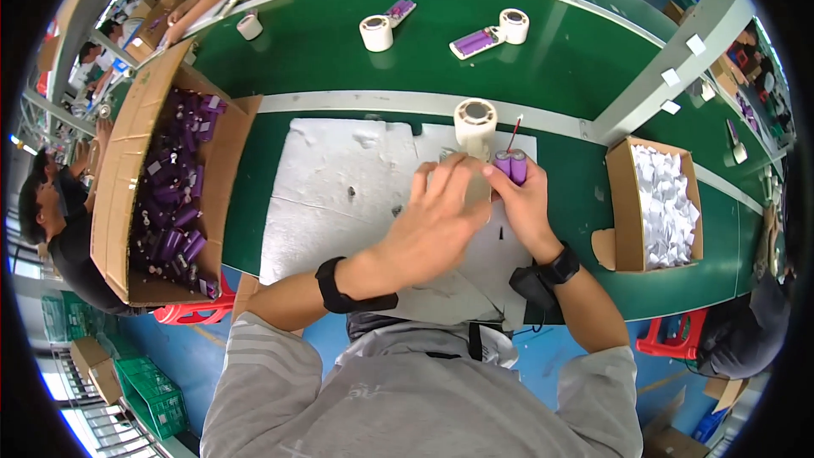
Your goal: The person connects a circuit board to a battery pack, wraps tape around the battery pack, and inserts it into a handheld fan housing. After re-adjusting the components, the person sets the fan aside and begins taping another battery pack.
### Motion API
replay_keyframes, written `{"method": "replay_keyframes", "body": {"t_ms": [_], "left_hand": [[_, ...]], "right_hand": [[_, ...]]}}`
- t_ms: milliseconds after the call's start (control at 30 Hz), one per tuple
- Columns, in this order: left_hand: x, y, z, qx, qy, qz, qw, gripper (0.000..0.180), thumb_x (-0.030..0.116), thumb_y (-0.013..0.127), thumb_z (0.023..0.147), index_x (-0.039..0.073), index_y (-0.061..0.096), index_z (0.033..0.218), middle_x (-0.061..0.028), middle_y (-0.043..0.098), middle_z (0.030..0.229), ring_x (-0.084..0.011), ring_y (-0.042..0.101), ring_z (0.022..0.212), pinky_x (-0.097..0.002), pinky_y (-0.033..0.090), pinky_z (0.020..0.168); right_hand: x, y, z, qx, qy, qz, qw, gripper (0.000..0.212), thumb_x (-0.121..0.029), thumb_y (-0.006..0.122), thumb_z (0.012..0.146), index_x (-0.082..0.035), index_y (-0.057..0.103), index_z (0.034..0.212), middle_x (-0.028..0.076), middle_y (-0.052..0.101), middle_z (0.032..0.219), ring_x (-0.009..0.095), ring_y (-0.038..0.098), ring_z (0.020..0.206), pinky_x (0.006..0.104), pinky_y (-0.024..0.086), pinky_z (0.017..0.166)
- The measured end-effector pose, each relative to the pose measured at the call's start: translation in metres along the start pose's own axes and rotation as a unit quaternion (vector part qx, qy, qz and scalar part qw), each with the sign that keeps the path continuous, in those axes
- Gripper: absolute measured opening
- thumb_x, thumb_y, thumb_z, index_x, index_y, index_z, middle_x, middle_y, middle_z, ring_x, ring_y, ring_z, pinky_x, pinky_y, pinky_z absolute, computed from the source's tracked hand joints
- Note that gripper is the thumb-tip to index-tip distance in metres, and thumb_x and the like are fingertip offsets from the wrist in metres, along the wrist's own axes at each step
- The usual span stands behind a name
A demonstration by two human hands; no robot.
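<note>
My right hand (527, 203) is closed around a pack of two purple battery cells (510, 166), held with their metal ends up. A thin red wire (515, 134) with a pale tip rises from behind the pack. My left hand (437, 212) is just left of it, back of the hand up, fingers bent toward the pack. Its thumb side is partly hidden, so what lies between those fingertips cannot be made out. Right beyond my fingers stands a white handheld fan (475, 123) with a round head; its lower part is hidden. Beneath both hands is a white foam mat (318, 195).
On the left, a large cardboard box (119, 195) holds many purple cells. A smaller box (623, 203) of white paper pieces stands right. Beyond a white rail (356, 101), fans with purple cells (376, 34) (513, 25) lie on the green bench. A co-worker's arm (203, 4) reaches in at upper left.
</note>
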State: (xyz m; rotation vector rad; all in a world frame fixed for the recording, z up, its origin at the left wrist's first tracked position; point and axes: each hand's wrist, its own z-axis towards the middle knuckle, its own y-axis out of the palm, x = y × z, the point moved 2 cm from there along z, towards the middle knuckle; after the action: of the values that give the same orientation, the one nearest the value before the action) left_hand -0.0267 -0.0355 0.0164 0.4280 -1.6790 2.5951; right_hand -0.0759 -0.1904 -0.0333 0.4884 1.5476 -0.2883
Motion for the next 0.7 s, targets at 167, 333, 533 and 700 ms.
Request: {"method": "replay_keyframes", "body": {"t_ms": [167,333,533,700], "left_hand": [[-0.042,0.013,0.001,0.007,-0.007,-0.150,0.989,0.023,0.010,0.074,0.073,0.007,0.061,0.093,-0.0128,0.040,0.132,-0.0331,0.040,0.120,-0.0460,0.036,0.096],[-0.075,0.024,0.003,0.048,-0.152,-0.355,0.921,0.021,0.006,0.075,0.075,0.006,0.062,0.092,-0.0082,0.051,0.122,-0.0223,0.053,0.104,-0.0338,0.045,0.086],[-0.080,0.032,-0.002,-0.011,-0.192,-0.432,0.881,0.016,0.002,0.072,0.078,0.003,0.063,0.091,-0.0059,0.064,0.094,-0.0161,0.061,0.080,-0.0273,0.049,0.073],[-0.079,0.029,-0.001,-0.001,-0.157,-0.403,0.902,0.016,0.000,0.069,0.080,0.002,0.064,0.094,-0.0068,0.065,0.085,-0.0173,0.062,0.076,-0.0289,0.050,0.071]], "right_hand": [[0.005,-0.003,0.000,0.061,-0.094,-0.235,0.966,0.019,-0.007,0.070,0.079,0.000,0.056,0.090,0.003,0.059,0.075,0.007,0.051,0.064,0.0248,0.045,0.056],[0.011,0.000,-0.003,0.070,-0.137,-0.271,0.950,0.025,-0.007,0.073,0.074,0.000,0.056,0.090,0.004,0.056,0.073,0.009,0.050,0.062,0.0256,0.045,0.057],[0.007,0.003,-0.006,0.045,-0.183,-0.322,0.928,0.024,-0.003,0.073,0.073,0.000,0.054,0.087,0.004,0.057,0.073,0.010,0.051,0.066,0.0253,0.045,0.058],[-0.005,0.010,-0.010,-0.001,-0.251,-0.329,0.910,0.026,0.005,0.075,0.070,-0.002,0.054,0.083,0.006,0.060,0.077,0.013,0.055,0.071,0.0259,0.046,0.059]]}}
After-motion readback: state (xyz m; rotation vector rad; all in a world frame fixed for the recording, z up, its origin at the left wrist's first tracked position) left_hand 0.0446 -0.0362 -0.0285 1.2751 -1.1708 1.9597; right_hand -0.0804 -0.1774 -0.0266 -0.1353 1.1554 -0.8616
